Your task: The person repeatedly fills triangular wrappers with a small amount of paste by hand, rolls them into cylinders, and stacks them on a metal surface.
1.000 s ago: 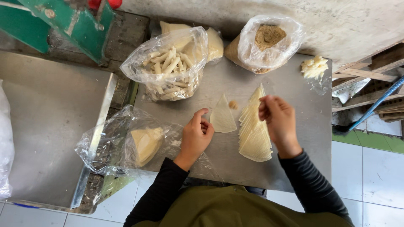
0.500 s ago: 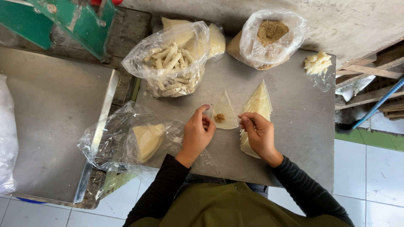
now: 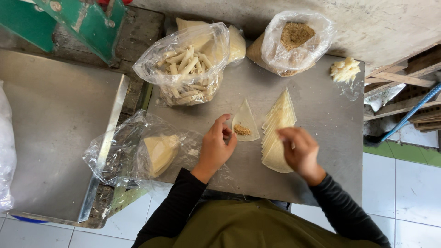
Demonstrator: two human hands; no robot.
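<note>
1. A single triangular wrapper [image 3: 245,123] lies flat on the metal counter [image 3: 321,119], just left of the fanned stack of wrappers [image 3: 278,133], with a small heap of brown crumbly filling [image 3: 242,130] near its lower left edge.
2. The left hand [image 3: 216,147] touches the wrapper's left edge; its grip is partly curled, thumb and fingertips meeting at that edge and seeming to pinch it, nothing lifted.
3. The right hand [image 3: 299,151] rests over the lower part of the stack, motion-blurred; I cannot tell whether its grip has hold of a sheet.
4. The wrapper looks thin, light and limp, likely easy to tear or crease, so it probably wants a light pinch at an edge or corner, away from the filling.
5. The filling looks loose and would likely spill if the sheet tilts.
6. Behind stand a clear bag of finished rolls [image 3: 186,69] and a bag of brown filling [image 3: 296,41]; a bag holding more wrappers [image 3: 156,154] sits left.
</note>
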